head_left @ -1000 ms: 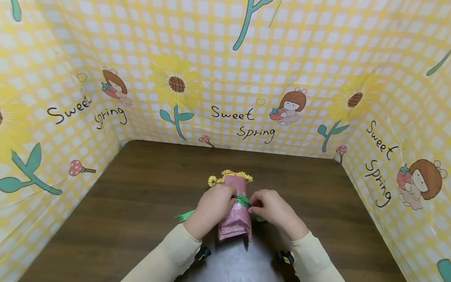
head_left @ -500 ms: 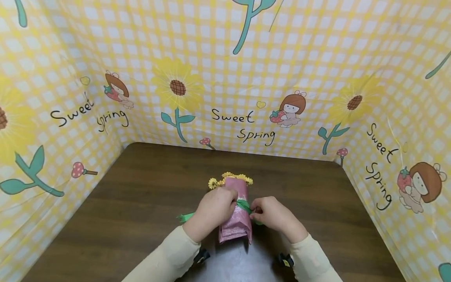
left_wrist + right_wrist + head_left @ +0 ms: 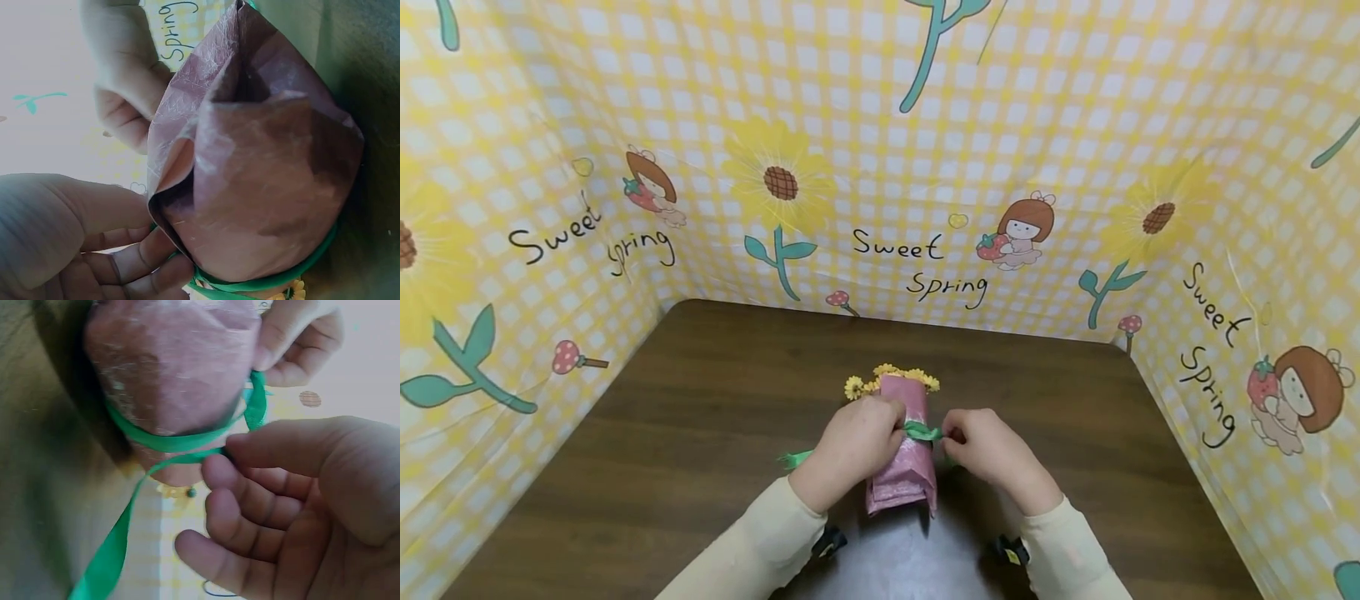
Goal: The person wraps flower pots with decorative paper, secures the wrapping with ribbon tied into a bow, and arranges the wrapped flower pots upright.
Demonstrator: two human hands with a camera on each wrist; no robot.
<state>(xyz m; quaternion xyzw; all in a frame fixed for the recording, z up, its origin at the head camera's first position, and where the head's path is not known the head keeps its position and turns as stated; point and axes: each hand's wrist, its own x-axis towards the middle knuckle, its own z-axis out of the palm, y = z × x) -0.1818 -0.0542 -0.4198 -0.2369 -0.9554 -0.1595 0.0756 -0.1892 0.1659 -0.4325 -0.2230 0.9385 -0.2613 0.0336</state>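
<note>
A small bouquet wrapped in pink paper (image 3: 902,479) lies mid-table, with yellow flowers (image 3: 854,387) at its far end. Green ribbon (image 3: 921,431) goes round its middle. My left hand (image 3: 857,437) is over the left side of the wrap and pinches the ribbon there, as the right wrist view shows. On the other side my right hand (image 3: 992,450) pinches a stretch of ribbon (image 3: 187,457) between thumb and forefinger; its loose tail (image 3: 103,565) hangs down. Another ribbon end (image 3: 795,459) sticks out left of my left wrist. The folded paper opening (image 3: 250,100) faces me.
Dark wooden table (image 3: 737,358) surrounds the bouquet. A yellow checked cloth (image 3: 880,167) with printed flowers and lettering stands as walls at the back and both sides. Black straps show under both wrists, one by the right sleeve (image 3: 1011,550).
My right hand has drawn slightly right, away from the wrap, and the ribbon between the hands stretches out straighter. My left hand stays in nearly the same place.
</note>
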